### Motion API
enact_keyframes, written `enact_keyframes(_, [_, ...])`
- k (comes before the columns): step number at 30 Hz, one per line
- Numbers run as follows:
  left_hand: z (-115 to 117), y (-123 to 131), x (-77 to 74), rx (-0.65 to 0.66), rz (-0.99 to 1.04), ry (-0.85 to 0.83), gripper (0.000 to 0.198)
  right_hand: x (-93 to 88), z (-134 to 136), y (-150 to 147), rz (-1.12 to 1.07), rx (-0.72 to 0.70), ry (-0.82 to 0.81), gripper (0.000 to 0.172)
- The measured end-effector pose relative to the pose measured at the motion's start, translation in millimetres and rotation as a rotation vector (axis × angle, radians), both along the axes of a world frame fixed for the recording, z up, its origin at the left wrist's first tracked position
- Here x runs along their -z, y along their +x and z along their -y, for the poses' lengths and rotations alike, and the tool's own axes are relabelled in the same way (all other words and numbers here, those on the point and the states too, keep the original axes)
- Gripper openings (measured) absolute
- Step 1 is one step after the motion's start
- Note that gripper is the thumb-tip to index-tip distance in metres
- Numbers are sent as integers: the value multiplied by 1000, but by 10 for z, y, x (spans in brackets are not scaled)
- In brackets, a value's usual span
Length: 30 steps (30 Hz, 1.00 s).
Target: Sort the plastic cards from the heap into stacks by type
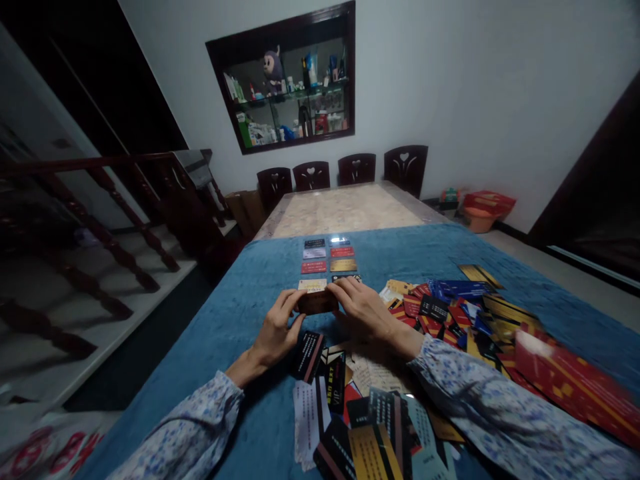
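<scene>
Between my two hands I hold a dark brown card [318, 302] by its short ends, a little above the blue cloth [210, 373]. My left hand [277, 330] pinches its left end with thumb and fingers. On the other end is my right hand [367, 310], its thumb partly hidden. Just beyond the held card lies a pale card [313, 285], partly covered. Past it, cards lie in two columns, among them a red card [313, 267] and a gold card [343, 265]. Below my hands spreads a loose pile with a black VIP card [336, 380] and a gold card [375, 453].
Right of my right forearm sits a heap of red, blue and gold cards [450, 313], with a large red packet [570, 373] beside it. Chairs [357, 168] line the table's far end. A wooden railing [110, 193] stands to the left.
</scene>
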State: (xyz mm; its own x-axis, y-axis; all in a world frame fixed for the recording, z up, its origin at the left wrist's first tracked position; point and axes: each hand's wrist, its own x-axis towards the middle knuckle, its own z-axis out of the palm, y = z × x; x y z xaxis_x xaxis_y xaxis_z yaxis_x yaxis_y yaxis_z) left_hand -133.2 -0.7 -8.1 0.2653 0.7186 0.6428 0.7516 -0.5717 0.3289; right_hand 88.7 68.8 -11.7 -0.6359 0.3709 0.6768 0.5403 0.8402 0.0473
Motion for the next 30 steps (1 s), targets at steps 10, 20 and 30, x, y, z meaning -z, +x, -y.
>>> enact_keyframes(10, [-280, 5, -70, 29, -202, 105, 57, -269, -51, 146, 94, 92, -84, 36])
enact_keyframes(20, [-729, 86, -214, 100, -353, 8, 53, -294, -348, 328, 152, 115, -200, 44])
enact_keyframes(30, [-1458, 220, -289, 148, -454, -212, 40, -141, -1153, 512, 149, 26, -344, 39])
